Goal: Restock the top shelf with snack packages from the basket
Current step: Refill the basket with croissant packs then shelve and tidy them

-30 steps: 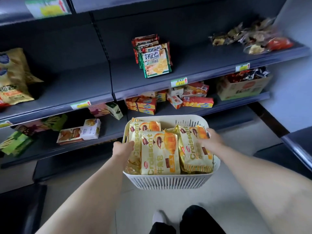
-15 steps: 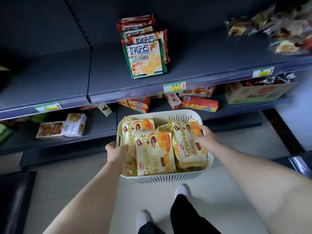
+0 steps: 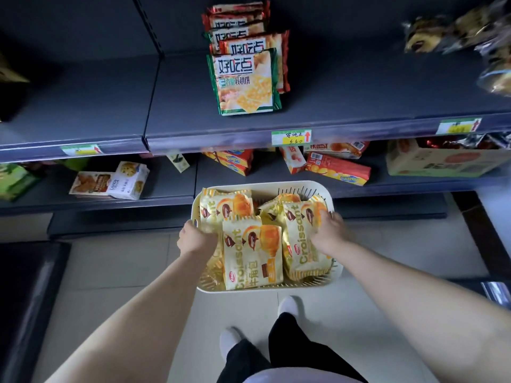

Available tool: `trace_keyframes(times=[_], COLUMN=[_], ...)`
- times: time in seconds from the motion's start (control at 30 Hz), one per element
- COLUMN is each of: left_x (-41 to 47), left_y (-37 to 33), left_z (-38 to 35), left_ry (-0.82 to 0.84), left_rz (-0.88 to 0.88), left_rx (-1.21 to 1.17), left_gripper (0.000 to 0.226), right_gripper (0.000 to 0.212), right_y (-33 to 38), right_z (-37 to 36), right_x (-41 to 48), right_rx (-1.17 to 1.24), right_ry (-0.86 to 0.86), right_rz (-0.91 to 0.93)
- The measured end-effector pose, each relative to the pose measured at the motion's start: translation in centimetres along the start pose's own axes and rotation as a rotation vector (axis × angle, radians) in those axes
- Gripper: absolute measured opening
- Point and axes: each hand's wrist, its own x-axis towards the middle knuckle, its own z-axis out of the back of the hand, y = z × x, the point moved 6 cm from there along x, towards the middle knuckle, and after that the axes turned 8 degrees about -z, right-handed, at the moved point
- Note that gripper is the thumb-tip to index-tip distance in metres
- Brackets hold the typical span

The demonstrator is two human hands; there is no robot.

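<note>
Fingers of left hand clenched over the left rim of the white basket, gripping it. Right hand lies on the rightmost croissant pack at the basket's right rim, with the fingers bent over its upper part. Cannot tell whether they pinch the pack or hold the rim beneath.

Croissant packs stand upright in the basket, in front of the lower shelf and below the top shelf.

Basket's floor and side walls are mostly hidden by packs and forearms. Wrapped snacks at the top shelf's right end are blurred and cut off by the frame.

Cracker packs stand mid-shelf, with open shelf surface on both sides. Price tag on the front lip
</note>
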Motion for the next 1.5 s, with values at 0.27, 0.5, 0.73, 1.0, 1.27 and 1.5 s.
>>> trace_keyframes(times=[0.27, 0.5, 0.73, 1.0, 1.27, 1.5], left_x=[-3.0, -3.1, -2.4, -3.0, -2.5, -2.1], left_y=[-3.4, -1.0, -1.6, -1.9, -2.6, -3.0], left_z=[0.8, 3.1, 3.5, 0.3, -2.0, -1.7], left_ry=[0.153, 0.173, 0.267, 0.417, 0.351, 0.212], left_rz=[-0.309, -0.197, -0.308, -0.292, -0.272, -0.238], left_rx=[0.170, 0.089, 0.170, 0.157, 0.211, 0.294], left_gripper=[0.059, 0.042, 0.025, 0.019, 0.013, 0.010], right_gripper=[0.068, 0.063, 0.057, 0.048, 0.046, 0.043], right_y=[3.0, 2.4, 4.8, 6.2, 5.5, 4.1], right_z=[0.5, 1.1, 1.5, 1.0, 2.9, 3.8], right_x=[-4.5, -7.1, -9.0, -10.7, -9.0, -7.0], right_rx=[-0.259, -0.264, -0.184, -0.045, -0.016, -0.014], right_ry=[-0.061, -0.073, -0.143, -0.143, -0.130, -0.057], right_rz=[0.285, 0.237, 0.254, 0.307, 0.280, 0.287])
